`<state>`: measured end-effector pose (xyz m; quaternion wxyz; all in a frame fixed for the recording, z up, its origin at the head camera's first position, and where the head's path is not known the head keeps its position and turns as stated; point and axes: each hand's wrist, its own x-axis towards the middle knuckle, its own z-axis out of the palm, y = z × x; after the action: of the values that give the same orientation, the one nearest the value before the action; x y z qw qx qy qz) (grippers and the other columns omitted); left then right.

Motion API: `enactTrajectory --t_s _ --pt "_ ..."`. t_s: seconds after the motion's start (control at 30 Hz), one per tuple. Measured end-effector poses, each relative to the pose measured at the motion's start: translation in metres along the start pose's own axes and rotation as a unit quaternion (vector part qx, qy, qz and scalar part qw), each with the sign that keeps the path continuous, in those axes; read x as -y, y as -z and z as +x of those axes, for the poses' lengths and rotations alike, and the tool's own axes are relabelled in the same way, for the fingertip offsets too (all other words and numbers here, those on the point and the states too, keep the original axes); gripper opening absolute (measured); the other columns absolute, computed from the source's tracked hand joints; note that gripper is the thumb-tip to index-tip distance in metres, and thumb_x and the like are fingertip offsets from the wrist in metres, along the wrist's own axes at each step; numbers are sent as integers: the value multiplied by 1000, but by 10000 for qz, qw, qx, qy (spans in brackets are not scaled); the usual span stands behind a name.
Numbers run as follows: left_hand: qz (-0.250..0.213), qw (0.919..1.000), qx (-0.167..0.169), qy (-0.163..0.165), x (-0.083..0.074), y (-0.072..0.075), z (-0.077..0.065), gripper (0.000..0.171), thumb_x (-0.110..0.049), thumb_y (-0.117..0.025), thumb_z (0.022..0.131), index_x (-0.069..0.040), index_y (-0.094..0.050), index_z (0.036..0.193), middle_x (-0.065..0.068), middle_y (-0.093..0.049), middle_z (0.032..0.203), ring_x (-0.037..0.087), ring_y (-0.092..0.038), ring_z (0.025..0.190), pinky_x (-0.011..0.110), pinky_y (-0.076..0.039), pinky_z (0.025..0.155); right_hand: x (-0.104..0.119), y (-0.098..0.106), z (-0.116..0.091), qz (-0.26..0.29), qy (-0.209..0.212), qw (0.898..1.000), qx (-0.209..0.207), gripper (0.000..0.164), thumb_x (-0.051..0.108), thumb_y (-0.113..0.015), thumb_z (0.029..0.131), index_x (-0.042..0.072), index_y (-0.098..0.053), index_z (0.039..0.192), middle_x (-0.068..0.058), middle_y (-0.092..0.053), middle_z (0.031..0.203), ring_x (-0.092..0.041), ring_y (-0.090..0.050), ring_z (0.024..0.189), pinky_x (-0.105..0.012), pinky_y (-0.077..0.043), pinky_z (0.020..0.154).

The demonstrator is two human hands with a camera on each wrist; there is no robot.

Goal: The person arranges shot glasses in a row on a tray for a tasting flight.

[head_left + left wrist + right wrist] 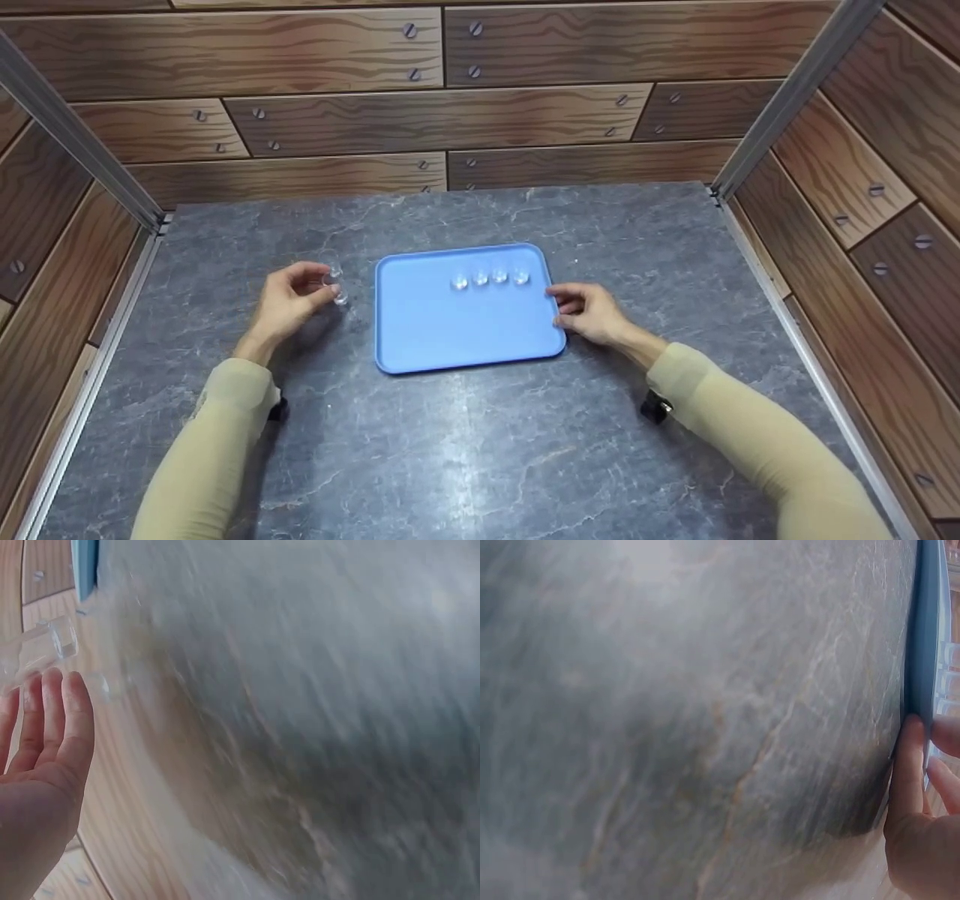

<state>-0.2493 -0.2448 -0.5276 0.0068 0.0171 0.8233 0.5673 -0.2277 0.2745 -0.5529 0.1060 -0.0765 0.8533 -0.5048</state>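
A small clear glass (46,652) is held between the thumb and fingers of my left hand (289,304), close over the table to the left of the tray. The blue rectangular tray (450,330) lies flat in the middle of the table. Several small clear glasses (480,277) stand in a row on its far right part. My right hand (596,313) pinches the tray's right rim: in the right wrist view the thumb and fingers (907,757) lie on both sides of the blue edge.
The grey marbled tabletop (450,450) extends around the tray. Wood-patterned panels (435,120) wall in the back and both sides, with metal rails (787,97) at the corners. Long sleeves cover both arms, and a dark wrist device (657,406) shows at the right cuff.
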Motion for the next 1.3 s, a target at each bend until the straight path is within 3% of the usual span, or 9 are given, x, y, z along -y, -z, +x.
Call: enactTrajectory --t_s 0.3,0.47,0.6,0.8,1.0,1.3 --pt "204 9990 223 -335 -18 -29 9 42 -8 -86 95 9 -74 132 29 -76 124 8 -72 97 12 -59 87 3 0 0 12 -155 9999 -36 55 -9 -78 92 -9 -67 146 -33 -73 131 -14 -71 100 -12 -58 77" --pt "352 9977 454 -372 -27 -52 18 43 -10 -86 96 6 -74 133 28 -78 127 24 -77 105 13 -59 87 3 -1 -2 102 -63 9999 -26 56 -9 -78 92 -12 -66 146 -36 -72 134 -23 -73 105 -11 -57 77" --pt "421 9962 645 -395 -33 -69 25 44 -12 -86 95 5 -75 135 25 -80 127 34 -78 113 16 -58 89 2 -1 -1 180 -69 9998 -19 56 -10 -78 91 -12 -66 146 -37 -72 132 -15 -71 99 -12 -58 76" --pt "706 9931 822 -455 -42 -92 35 41 -15 -86 94 -1 -77 131 21 -82 125 35 -79 115 23 -60 88 1 0 0 122 -97 9999 -9 56 -10 -78 90 -11 -67 145 -33 -74 124 -10 -71 97 -14 -60 74" --pt "933 9903 926 -446 -51 -109 41 41 -16 -87 93 -2 -77 131 18 -82 124 34 -80 117 38 -65 95 2 1 -1 -38 -164 9999 -40 56 -9 -78 91 -9 -68 146 -31 -73 129 -11 -69 98 -13 -58 77" --pt "1068 9890 943 -393 -54 -126 44 41 -15 -88 93 0 -77 130 18 -82 124 35 -81 117 47 -67 102 3 -1 1 9 -104 9999 -49 56 -9 -78 92 -11 -66 147 -35 -72 134 -24 -73 105 -11 -57 79"
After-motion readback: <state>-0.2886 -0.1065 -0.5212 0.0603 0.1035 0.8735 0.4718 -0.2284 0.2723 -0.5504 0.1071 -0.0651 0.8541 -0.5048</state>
